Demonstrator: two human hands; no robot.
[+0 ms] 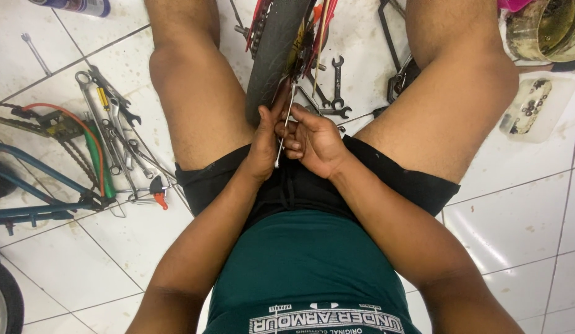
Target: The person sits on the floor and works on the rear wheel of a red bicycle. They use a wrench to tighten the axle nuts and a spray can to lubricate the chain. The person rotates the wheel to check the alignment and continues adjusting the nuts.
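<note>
The right hand (315, 139) is closing its fingers around a slim spanner (284, 133), levering at the bicycle wheel (275, 49) at twelve o'clock; the left hand (263, 145) is curling against the tyre, steadying it between the knees.

There is only one view, and it comes from the camera on my head. It looks almost straight down along my chest and lap to the tiled floor (522, 210) where I sit with my legs spread. It sits close: my forearms fill the lower half of the picture, and my left hand (263, 145) and right hand (315, 142) meet just above the middle. The far edge of the picture cuts across my knees and the bicycle tyre (272, 49) standing between them. To my left the view reaches a spread of spanners (114, 124) on the floor; to my right, a pale plastic tray (538, 108). With no second view, nothing is shared.
</note>
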